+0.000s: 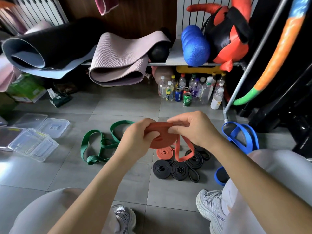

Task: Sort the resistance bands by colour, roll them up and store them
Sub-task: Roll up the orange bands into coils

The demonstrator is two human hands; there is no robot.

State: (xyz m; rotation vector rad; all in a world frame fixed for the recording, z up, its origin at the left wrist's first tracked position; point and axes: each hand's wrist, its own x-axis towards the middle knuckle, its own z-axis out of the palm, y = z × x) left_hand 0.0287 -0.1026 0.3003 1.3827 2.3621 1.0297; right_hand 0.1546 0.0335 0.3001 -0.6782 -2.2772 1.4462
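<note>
My left hand (137, 140) and my right hand (194, 128) both grip an orange resistance band (166, 137), partly wound into a flat coil, with a loose loop hanging below. On the floor under it lies a rolled orange band (164, 152). Several rolled black bands (179, 168) sit in a cluster in front of it. Loose green bands (101, 144) lie tangled to the left. Loose blue bands (241, 135) lie to the right, and a rolled blue band (220, 177) shows beside my right knee.
Clear plastic containers and lids (32, 134) lie on the floor at the left. Bottles and cans (190, 89) stand under a shelf holding rolled mats (116, 59) and a blue foam roller (194, 46). A metal rack leg (225, 112) stands at the right. My shoes are below.
</note>
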